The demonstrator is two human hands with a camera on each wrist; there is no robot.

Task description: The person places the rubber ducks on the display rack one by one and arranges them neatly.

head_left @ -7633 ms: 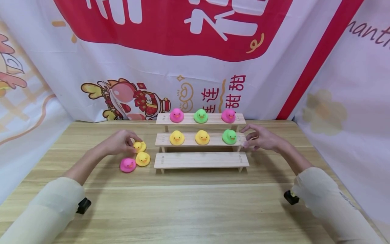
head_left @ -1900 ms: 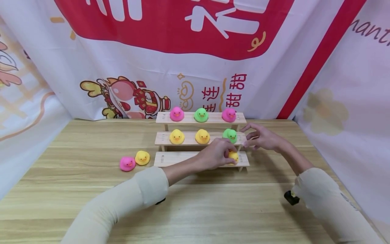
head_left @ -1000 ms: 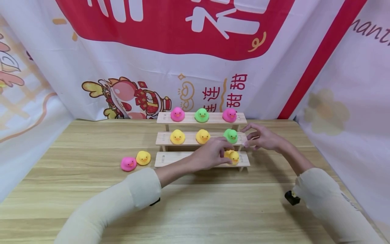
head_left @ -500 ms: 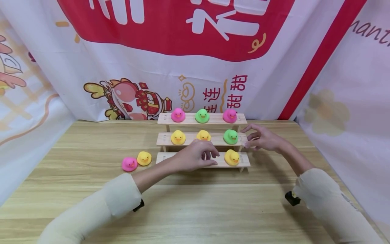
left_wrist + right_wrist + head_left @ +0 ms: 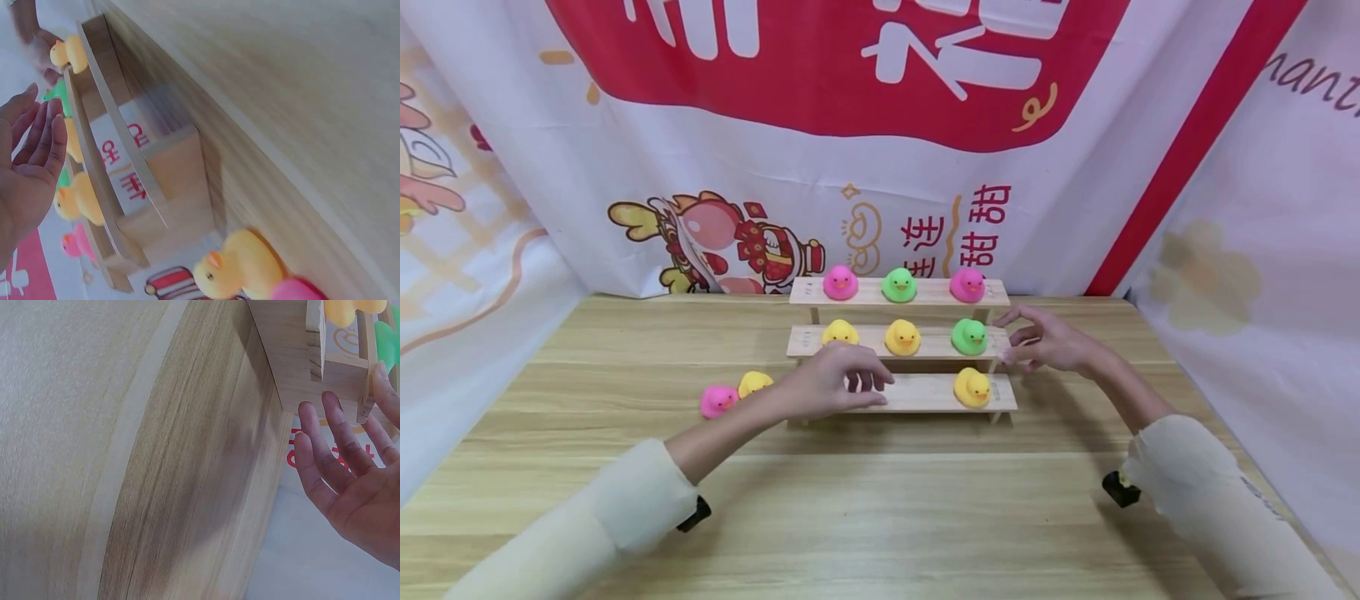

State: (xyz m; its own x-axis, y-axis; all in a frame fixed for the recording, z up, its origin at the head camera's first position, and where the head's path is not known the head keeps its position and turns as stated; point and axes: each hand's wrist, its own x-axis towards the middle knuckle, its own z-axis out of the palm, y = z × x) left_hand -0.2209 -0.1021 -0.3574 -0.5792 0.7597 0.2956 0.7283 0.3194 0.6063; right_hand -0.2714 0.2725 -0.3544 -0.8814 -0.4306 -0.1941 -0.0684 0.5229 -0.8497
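My left hand (image 5: pixel 827 385) hovers over the left part of the lowest shelf, fingers loosely bent around nothing. It covers that shelf's left end and part of a yellow duck (image 5: pixel 840 332) on the middle tier. At the right end of the wooden three-tier stand (image 5: pixel 917 398), my right hand (image 5: pixel 1048 340) has its fingers at the middle shelf's end. A yellow rubber duck (image 5: pixel 973 388) sits alone on the lowest tier's right side. Left of the stand, a pink duck (image 5: pixel 719 401) and a yellow duck (image 5: pixel 237 265) lie on the table, partly behind my left forearm in the head view.
The middle tier also carries a yellow duck (image 5: pixel 902 337) and a green duck (image 5: pixel 969 337). On top are a pink duck (image 5: pixel 840 282), a green duck (image 5: pixel 898 285) and another pink duck (image 5: pixel 967 285). A printed cloth (image 5: pixel 737 150) hangs behind the wooden table (image 5: pixel 880 517).
A yellow duck went from the left group to the lowest shelf's right side, where my left hand let it go. That hand has since drawn back leftward. My right hand has stayed put.
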